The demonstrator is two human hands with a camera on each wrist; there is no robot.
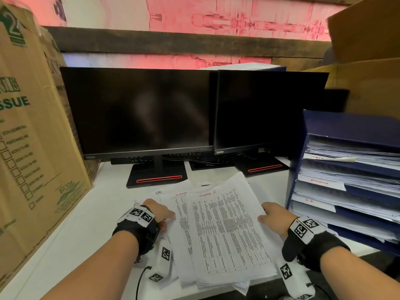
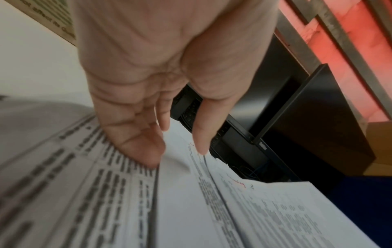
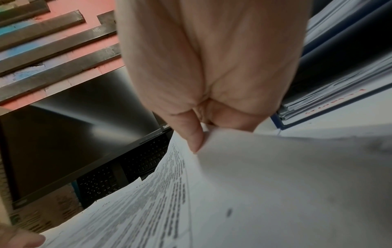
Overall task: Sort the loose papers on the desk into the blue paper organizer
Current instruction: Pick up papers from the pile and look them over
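Between the hands, a fanned pile of loose papers lies unsorted on the near surface. The right hand pinches the top sheet's edge; the left hand presses down, fingers straight. At right, the blue paper organizer already holds stacks.

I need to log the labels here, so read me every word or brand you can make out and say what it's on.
"SSUE", start cut off: cardboard box.
"ThinkVision", tiny and only partly legible: right monitor.
"ADMIN", red: tab on the blue paper organizer.
"HR", red: lower organizer tab.
"HR", black handwriting: loose sheet.
Unreadable: top organizer tab, red headings and printed tables on the papers, box code list.
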